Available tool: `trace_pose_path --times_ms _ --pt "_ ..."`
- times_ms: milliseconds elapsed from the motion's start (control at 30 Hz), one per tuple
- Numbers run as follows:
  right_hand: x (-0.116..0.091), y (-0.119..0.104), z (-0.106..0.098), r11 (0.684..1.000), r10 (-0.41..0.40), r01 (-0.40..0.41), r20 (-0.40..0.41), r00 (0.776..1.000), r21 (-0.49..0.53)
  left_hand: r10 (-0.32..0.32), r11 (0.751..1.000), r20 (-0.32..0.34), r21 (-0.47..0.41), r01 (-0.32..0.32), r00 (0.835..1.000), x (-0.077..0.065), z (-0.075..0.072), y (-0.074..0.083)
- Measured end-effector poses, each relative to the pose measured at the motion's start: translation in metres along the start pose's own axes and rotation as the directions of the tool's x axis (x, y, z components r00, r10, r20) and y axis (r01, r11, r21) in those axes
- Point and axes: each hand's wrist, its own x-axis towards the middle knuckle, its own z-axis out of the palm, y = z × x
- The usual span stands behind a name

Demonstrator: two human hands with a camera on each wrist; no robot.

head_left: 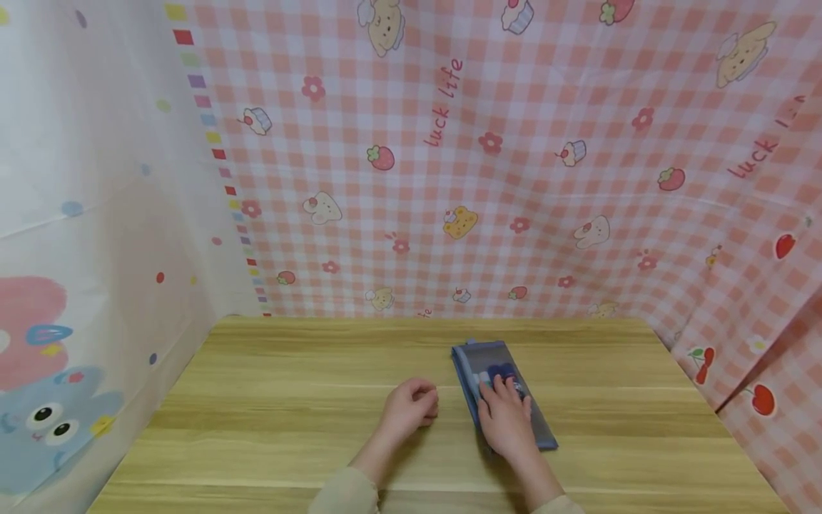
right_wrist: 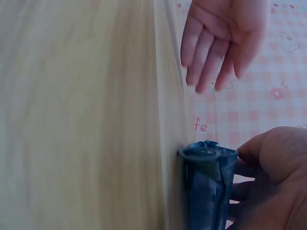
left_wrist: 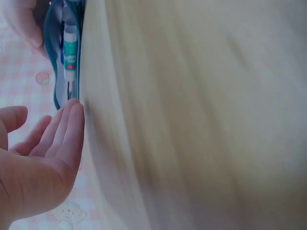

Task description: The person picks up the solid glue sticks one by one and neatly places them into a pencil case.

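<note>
A blue-edged, dark see-through pencil pouch point(head_left: 491, 354) lies slanted on the table, right of its middle. My right hand point(head_left: 507, 422) rests on top of it, fingers stretched forward over the contents. Along the pouch's left side runs an opening, and the left wrist view shows a white and green glue stick point(left_wrist: 70, 50) inside. Darker items show through the front, partly covered by the fingers. My left hand point(head_left: 407, 410) hovers left of the pouch with loosely bent fingers and holds nothing. In the right wrist view, the pouch point(right_wrist: 204, 187) stands slightly agape at its edge.
The wood-grain table point(head_left: 270, 414) reaches back to a pink checked cloth point(head_left: 411, 193) hanging behind it. A white printed cloth point(head_left: 128, 214) hangs on the left, and the checked cloth continues down the right side.
</note>
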Motion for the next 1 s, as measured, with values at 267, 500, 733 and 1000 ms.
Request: trace_pose_path --times_ms 267,500,733,1000 --pt "-0.002 0.009 -0.006 0.997 -0.057 0.061 0.075 0.995 -0.049 0.052 0.992 -0.013 0.116 -0.05 0.999 -0.009 -0.025 -0.003" --pt "-0.003 0.019 -0.012 0.993 -0.092 0.1 0.125 0.988 -0.06 0.178 0.93 -0.001 0.328 -0.168 0.984 -0.018 -0.046 0.0" --pt "-0.003 0.032 -0.024 0.984 -0.132 0.148 0.157 0.979 -0.095 0.279 0.809 0.039 0.529 -0.257 0.959 -0.026 -0.061 0.0" --pt "-0.009 0.046 -0.035 0.982 -0.145 0.158 0.127 0.981 -0.103 0.409 0.523 0.075 0.797 -0.301 0.91 -0.033 -0.08 -0.005"
